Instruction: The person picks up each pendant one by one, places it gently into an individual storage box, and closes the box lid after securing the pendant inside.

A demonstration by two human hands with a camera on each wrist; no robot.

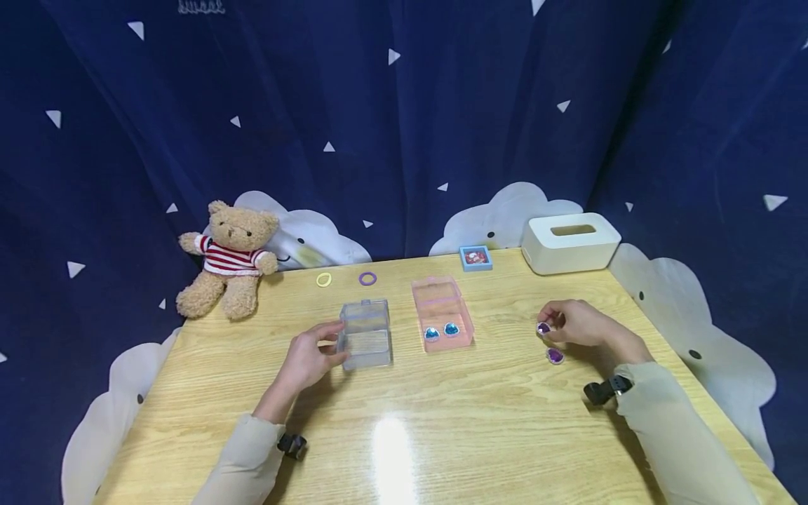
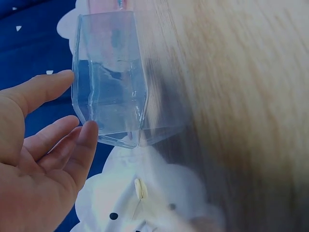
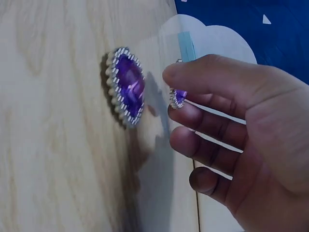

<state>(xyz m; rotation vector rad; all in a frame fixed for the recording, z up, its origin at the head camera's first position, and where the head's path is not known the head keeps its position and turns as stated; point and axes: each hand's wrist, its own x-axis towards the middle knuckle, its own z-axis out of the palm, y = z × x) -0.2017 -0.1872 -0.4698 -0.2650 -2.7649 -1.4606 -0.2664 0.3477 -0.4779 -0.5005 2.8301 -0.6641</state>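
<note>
At the left side of a clear plastic box, whose lid is raised, my left hand rests its fairly straight thumb and fingers; in the left wrist view, fingertips touch the box's edge. My right hand pinches a purple gem with a silver beaded rim, partly hidden by the fingers in the right wrist view. Just below that hand, a second purple gem lies on the table. Between the hands stands an opened pink plastic box holding two blue gems.
On the wooden table, a yellow ring and a purple ring lie behind the clear box. A teddy bear sits back left. A small blue-framed square and a white tissue box stand back right.
</note>
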